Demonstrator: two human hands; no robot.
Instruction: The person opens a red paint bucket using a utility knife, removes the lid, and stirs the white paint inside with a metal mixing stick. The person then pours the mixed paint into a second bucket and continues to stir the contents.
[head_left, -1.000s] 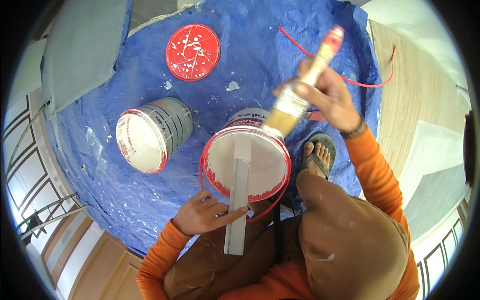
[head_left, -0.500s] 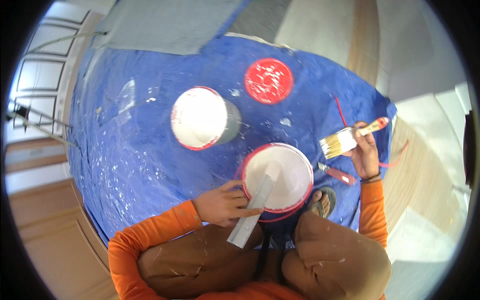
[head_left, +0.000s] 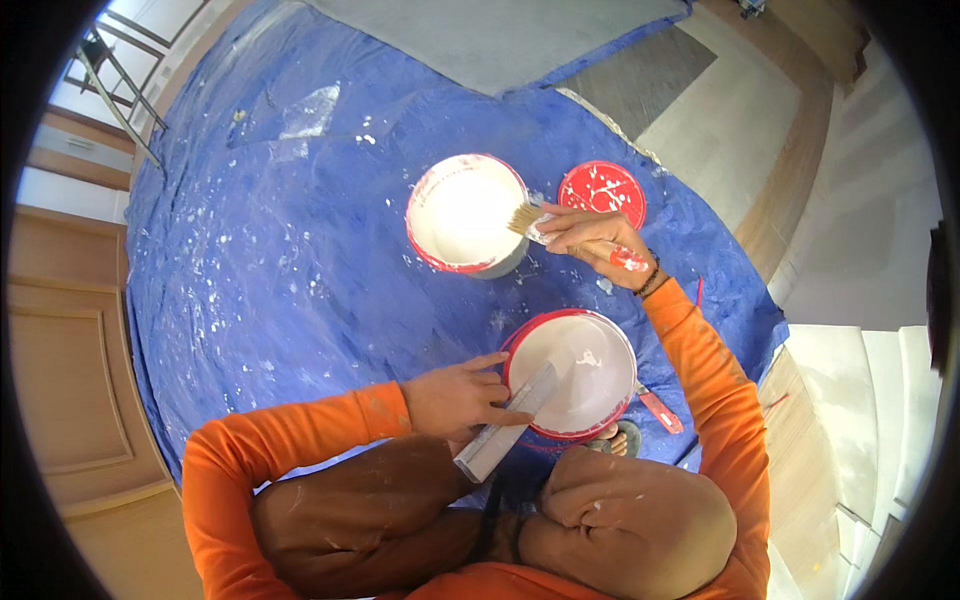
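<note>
My right hand (head_left: pixel 590 238) is closed round a paintbrush (head_left: pixel 628 258). Its pale bristles sit at the right rim of the far bucket (head_left: pixel 428 250), which holds white paint. Whether they touch the rim I cannot tell. My left hand (head_left: pixel 455 400) grips a flat grey metal strip (head_left: pixel 490 450) that slants over the left rim of the near bucket (head_left: pixel 632 375). The strip's upper end lies over the pale paint inside. A red-handled tool (head_left: pixel 660 410) lies right of this bucket, its blade partly hidden.
A red lid (head_left: pixel 610 185) spattered with white lies beyond my right hand. Blue tarp (head_left: pixel 300 300) with paint spots covers the floor. At the far left stands a ladder (head_left: pixel 118 110); a grey sheet (head_left: pixel 480 45) lies at the back. My knees and one sandalled foot are close to the near bucket.
My right hand has carried the paintbrush from the right side to the far bucket's rim. My left hand still holds the metal strip at the near bucket. The view has shifted.
</note>
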